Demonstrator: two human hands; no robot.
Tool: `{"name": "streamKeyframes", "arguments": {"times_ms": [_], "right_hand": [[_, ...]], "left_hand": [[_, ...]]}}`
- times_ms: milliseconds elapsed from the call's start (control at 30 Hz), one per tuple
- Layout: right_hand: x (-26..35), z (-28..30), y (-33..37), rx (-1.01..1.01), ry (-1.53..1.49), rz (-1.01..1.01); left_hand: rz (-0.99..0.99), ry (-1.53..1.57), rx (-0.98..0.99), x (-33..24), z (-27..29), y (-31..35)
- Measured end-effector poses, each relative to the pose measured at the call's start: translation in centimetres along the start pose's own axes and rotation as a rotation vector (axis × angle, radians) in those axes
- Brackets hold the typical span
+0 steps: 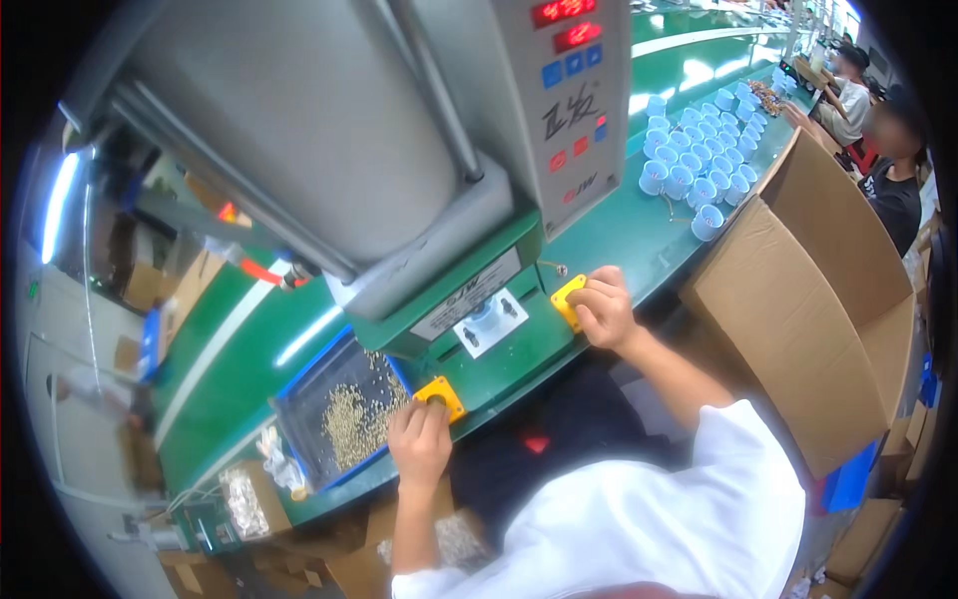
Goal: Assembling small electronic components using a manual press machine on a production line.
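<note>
Yellow square button box on the left and yellow square button box on the right, one at either front corner of the green metal press base, on the bench. Left hand at the first, fingers bunched near its dark round button; right hand curled over the second, covering much of it. Fingers of both hands close together and touching the boxes; cannot tell whether they grip or push. Step looks like working a press from two buttons. Next move, in my judgement, calls for even pressure on both at once, hands well out from under the grey press head. Between the boxes: white square plate with dark fittings, something pale blue at its middle, partly hidden by the head. Grey control panel with red-lit displays above. Left side: dark tray with blue rim holding loose small beige pieces, close beside the left hand; a sideways slip could disturb them. Right side: cluster of pale blue cups, then an open brown cardboard carton, likely to crowd the right elbow. Co-workers sit well beyond.
</note>
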State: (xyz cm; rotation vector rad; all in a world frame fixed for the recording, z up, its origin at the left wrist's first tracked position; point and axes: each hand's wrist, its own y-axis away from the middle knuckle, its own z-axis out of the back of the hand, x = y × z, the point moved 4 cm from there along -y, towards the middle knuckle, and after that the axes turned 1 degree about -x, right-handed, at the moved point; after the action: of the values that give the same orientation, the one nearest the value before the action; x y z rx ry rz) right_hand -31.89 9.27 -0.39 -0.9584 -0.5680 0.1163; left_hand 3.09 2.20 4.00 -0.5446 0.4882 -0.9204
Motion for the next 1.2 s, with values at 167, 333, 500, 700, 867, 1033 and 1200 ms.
{"name": "streamKeyframes", "arguments": {"times_ms": [167,333,500,700,867,1033,1200], "right_hand": [[0.5,0.5,-0.6,-0.054,-0.170,-0.191],[-0.2,-1.0,1.1,-0.229,-0.089,-0.240],[-0.9,-1.8,1.1,-0.177,-0.077,-0.247],[-1.6,-1.8,1.4,-0.138,-0.077,-0.250],[-2.1,-2.2,1.9,-0.181,-0.140,-0.258],[-1.7,-2.1,2.0,-0.217,-0.158,-0.272],[-1.8,-1.8,2.1,-0.217,-0.169,-0.268]], "left_hand": [[0.038,0.098,0.008,0.4,0.4,-1.8],[0.236,0.338,-0.091,0.0,-0.6,-2.7],[0.340,0.453,-0.046,-0.2,-2.4,-4.2],[0.246,0.561,-0.055,-0.6,-2.4,-7.8],[0.256,0.539,-0.037,-0.3,-2.2,-9.4],[0.264,0.554,-0.044,-0.2,-1.9,-11.1],[0.379,0.637,-0.031,1.1,-2.8,-12.1]]}}
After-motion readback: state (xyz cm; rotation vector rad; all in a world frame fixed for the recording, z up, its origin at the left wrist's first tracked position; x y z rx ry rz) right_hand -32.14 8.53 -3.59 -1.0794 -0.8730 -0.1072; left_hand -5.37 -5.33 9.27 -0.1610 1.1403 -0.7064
